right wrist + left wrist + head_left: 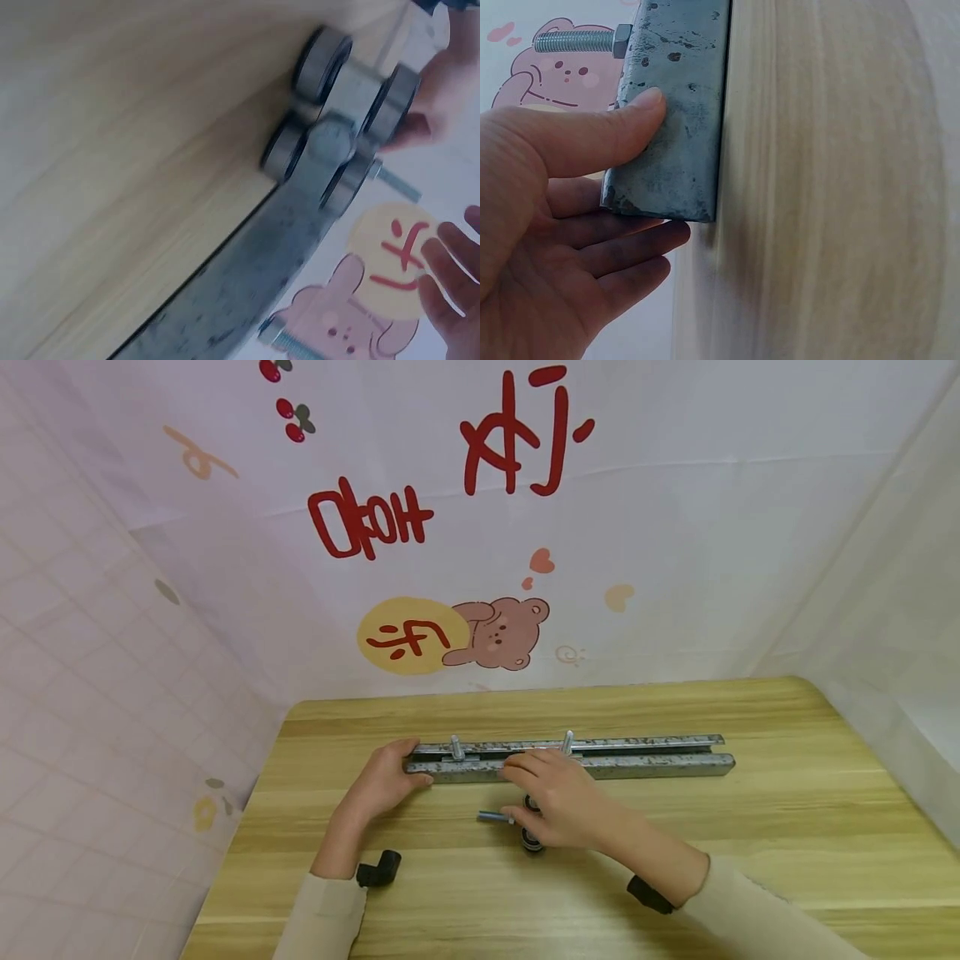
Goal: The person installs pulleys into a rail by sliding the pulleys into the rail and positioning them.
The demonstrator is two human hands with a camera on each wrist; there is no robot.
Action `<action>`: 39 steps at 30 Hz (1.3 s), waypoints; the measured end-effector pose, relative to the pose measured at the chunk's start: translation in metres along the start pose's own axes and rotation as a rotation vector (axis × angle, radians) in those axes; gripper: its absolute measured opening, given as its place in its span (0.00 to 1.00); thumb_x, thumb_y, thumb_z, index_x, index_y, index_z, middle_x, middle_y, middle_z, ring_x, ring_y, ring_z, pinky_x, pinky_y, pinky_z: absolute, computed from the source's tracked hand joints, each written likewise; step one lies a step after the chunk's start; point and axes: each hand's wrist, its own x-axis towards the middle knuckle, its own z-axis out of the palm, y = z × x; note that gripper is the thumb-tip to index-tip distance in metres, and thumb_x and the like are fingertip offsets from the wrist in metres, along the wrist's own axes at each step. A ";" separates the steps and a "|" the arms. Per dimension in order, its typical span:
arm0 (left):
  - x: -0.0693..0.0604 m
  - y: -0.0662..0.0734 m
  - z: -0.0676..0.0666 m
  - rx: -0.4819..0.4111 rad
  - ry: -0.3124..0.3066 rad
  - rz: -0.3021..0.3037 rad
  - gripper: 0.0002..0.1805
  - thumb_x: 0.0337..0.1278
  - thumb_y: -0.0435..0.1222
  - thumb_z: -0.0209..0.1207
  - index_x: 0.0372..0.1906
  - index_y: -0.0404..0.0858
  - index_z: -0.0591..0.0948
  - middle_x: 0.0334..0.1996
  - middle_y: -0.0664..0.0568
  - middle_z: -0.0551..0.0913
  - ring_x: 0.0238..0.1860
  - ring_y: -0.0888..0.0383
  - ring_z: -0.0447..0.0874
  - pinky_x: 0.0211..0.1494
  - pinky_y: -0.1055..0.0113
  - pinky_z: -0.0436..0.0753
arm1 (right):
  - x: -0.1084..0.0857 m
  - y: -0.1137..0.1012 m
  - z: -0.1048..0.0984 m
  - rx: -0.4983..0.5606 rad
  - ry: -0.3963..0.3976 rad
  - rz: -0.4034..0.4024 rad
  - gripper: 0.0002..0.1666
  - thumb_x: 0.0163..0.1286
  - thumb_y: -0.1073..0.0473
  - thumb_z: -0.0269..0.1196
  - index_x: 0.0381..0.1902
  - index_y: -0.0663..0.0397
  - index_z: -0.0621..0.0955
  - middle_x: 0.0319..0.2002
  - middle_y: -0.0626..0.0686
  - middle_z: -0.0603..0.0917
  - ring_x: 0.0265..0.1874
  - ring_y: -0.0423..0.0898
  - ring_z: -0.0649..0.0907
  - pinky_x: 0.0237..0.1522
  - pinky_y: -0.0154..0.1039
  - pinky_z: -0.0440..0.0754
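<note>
A slotted steel channel rail (660, 766) lies across the table. My left hand (385, 779) grips its left end; in the left wrist view the thumb presses the rail's face (667, 157) and the fingers lie behind its end. Two bolts, a left one (457, 747) and a right one (567, 742), stand up from the slot. In front of the rail is a roller trolley (331, 142) with several black-edged wheels and a threaded bolt (491, 817). Over it hovers my right hand (558, 797), partly covering it; its fingers (457, 262) look apart from the trolley in the right wrist view.
The wood-grain table (465, 902) runs back to a white printed curtain (675, 527) with a bear figure and red characters. Similar pale sheets hang at both sides. Black wrist mounts, a left one (378, 869) and a right one (648, 895), sit at my wrists.
</note>
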 end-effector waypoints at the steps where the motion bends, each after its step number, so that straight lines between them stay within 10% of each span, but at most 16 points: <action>1: 0.000 0.000 0.000 -0.001 0.000 0.000 0.42 0.64 0.35 0.73 0.77 0.25 0.67 0.75 0.32 0.69 0.76 0.35 0.64 0.74 0.40 0.71 | 0.002 -0.003 0.002 0.003 -0.034 0.001 0.27 0.72 0.44 0.70 0.57 0.57 0.85 0.54 0.54 0.87 0.55 0.52 0.85 0.58 0.51 0.84; 14: 0.001 0.000 -0.001 -0.006 0.013 0.025 0.40 0.63 0.33 0.73 0.75 0.24 0.68 0.73 0.31 0.71 0.74 0.35 0.68 0.73 0.41 0.72 | 0.020 -0.030 0.032 -0.102 -0.385 0.029 0.32 0.72 0.33 0.65 0.59 0.50 0.84 0.54 0.51 0.86 0.55 0.49 0.84 0.57 0.47 0.82; 27: -0.001 0.001 -0.001 -0.010 0.004 0.009 0.41 0.63 0.33 0.72 0.76 0.25 0.67 0.74 0.31 0.69 0.75 0.35 0.66 0.73 0.41 0.72 | 0.028 -0.050 0.043 -0.454 -0.428 -0.073 0.03 0.68 0.54 0.71 0.34 0.44 0.87 0.29 0.43 0.83 0.27 0.41 0.78 0.31 0.34 0.71; 39: 0.000 0.000 -0.001 -0.006 0.000 0.001 0.41 0.64 0.34 0.72 0.77 0.26 0.67 0.74 0.32 0.69 0.76 0.36 0.65 0.73 0.40 0.72 | 0.029 -0.047 0.049 -0.476 -0.423 -0.084 0.06 0.68 0.57 0.71 0.29 0.43 0.85 0.26 0.42 0.83 0.24 0.40 0.77 0.29 0.34 0.68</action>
